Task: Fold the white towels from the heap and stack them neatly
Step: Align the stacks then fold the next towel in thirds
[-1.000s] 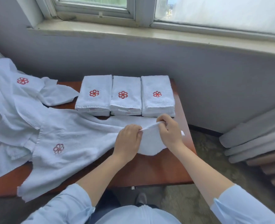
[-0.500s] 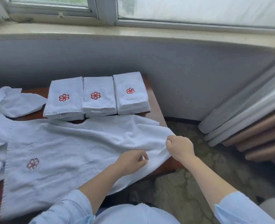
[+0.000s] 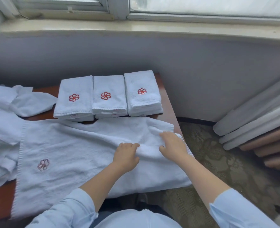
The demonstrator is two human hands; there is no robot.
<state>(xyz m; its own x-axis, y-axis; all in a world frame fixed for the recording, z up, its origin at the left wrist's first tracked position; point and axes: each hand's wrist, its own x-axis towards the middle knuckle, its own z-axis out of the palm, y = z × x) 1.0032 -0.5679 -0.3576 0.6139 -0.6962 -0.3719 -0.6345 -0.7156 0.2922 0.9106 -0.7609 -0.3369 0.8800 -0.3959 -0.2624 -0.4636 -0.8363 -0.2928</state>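
A reddish-brown table (image 3: pixel 168 104) fills the lower left. Three folded stacks (image 3: pixel 109 99) sit in a row at upper centre. A spread towel (image 3: pixel 73 153) covers the middle, a crumpled heap (image 3: pixel 2 129) the left edge.

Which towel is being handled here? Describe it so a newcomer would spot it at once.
Start at the brown table below the window. In front of the three folded stacks lies one spread towel, with the left hand and right hand on its right end. Unlike the stacks' bright red flowers, its flower logo looks faint and pale.
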